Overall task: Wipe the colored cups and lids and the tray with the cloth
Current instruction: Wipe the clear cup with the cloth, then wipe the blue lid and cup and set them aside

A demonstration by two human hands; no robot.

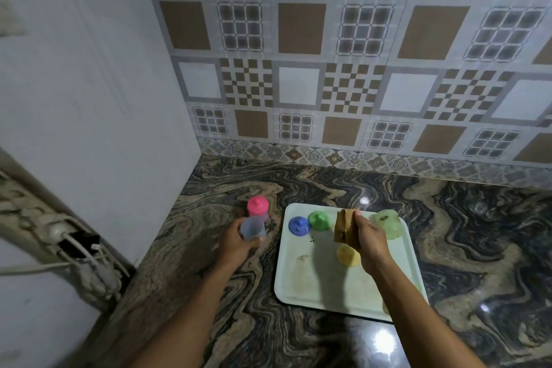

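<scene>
Counter (298,182): polished veined stone, glossy, with light glare. Tray (301,284): smooth pale plastic, stained. Cloth (343,228) in the right hand (370,239): brown, matt fabric. Cup (252,228) in the left hand (239,240): translucent bluish plastic. Lids (298,225) between the hands: smooth coloured plastic.

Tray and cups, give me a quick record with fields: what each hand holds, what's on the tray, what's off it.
left hand: holds blue cup over the counter
right hand: holds brown cloth above the tray
tray: blue lid, green lid, yellow piece, green cup; stained
off tray: pink cup with lid on counter
</scene>
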